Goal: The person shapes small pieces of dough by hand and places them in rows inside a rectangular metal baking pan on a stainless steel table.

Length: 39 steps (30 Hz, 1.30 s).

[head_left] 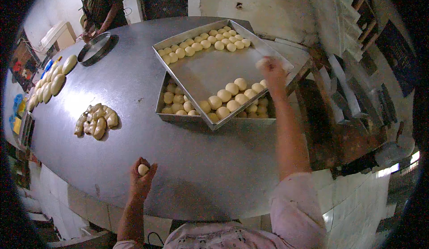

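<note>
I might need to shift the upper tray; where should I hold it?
Likely the upper tray by its near-left and far-right walls, mid-length, approached from outside on each: these opposite walls rise beside bare metal there, while dough balls line the other two.

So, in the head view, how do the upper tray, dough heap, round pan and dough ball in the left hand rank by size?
1. Upper tray
2. Dough heap and round pan: too close to rank, the pan lying farther off
3. Dough ball in the left hand

Smooth, pale dough ball in left hand
</note>
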### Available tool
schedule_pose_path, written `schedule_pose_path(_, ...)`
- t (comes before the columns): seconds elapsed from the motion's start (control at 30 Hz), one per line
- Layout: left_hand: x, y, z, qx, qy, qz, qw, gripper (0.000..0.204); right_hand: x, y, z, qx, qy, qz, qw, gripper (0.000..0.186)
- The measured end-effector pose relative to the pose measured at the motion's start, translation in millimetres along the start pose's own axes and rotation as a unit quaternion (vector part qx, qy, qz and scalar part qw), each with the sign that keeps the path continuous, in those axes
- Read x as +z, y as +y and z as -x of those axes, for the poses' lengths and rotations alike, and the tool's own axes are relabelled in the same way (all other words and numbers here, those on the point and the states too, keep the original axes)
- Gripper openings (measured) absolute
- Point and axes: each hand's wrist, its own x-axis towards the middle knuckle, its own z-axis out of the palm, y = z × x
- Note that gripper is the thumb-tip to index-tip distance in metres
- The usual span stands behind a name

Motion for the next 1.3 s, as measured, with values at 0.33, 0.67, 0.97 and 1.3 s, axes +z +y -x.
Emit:
schedule_pose_path(0.33, 6, 26, 5, -0.102, -0.382, 0.233, 0.888, 0.053, 30, -175, 217, -0.074, -0.354, -0.267, 0.893, 0.031)
schedule_pose_path(0.67, -328, -83, -156, 0.069, 0.436, -0.546, 0.712, 0.049, 44, -132, 293, -0.026, -0.151, 0.276, 0.949, 0.033)
schedule_pose_path(0.97, -303, -66, -225, -0.011, 0.354, -0.440, 0.825, 0.053, 18, -57, 340, -0.071, -0.123, 0.310, 0.940, 0.031)
schedule_pose_path(1.3, -311, -19, -168, 0.176, 0.185, 0.175, 0.951, 0.044, 19, -56, 309, 0.063, -0.112, 0.081, 0.988, 0.024)
